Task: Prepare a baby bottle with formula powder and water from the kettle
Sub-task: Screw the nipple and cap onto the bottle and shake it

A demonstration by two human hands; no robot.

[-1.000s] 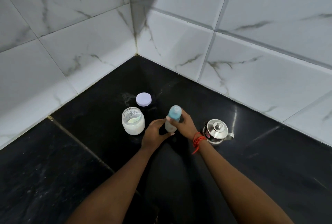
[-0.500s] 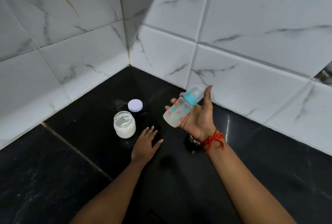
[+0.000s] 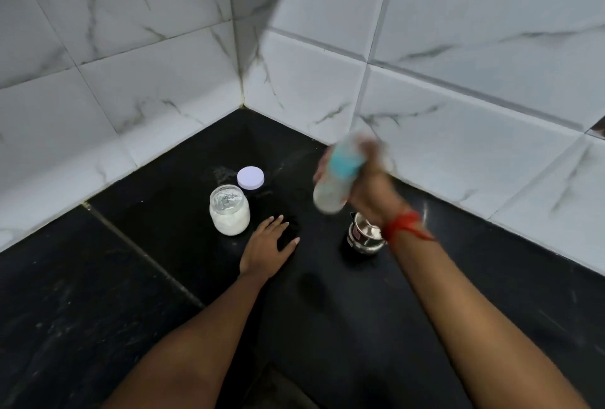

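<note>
My right hand [image 3: 370, 189] grips the baby bottle [image 3: 337, 179], a clear bottle with a blue collar, tilted in the air and blurred by motion. It hangs above the small steel kettle [image 3: 363, 238], which my wrist partly hides. My left hand [image 3: 266, 249] lies flat on the black counter [image 3: 98, 294], fingers spread, holding nothing. An uncovered glass jar of white formula powder [image 3: 229, 212] stands just left of that hand. Its lilac lid [image 3: 250, 177] lies behind the jar.
White marble-look wall tiles [image 3: 458, 113] meet in a corner close behind the objects. A seam in the counter [image 3: 147, 254] runs diagonally at the left. A red thread [image 3: 404, 226] is tied round my right wrist.
The bottle left the counter in my right hand, rose, and is now blurred while moving in the air. My left hand let go of it and settled flat on the counter.
</note>
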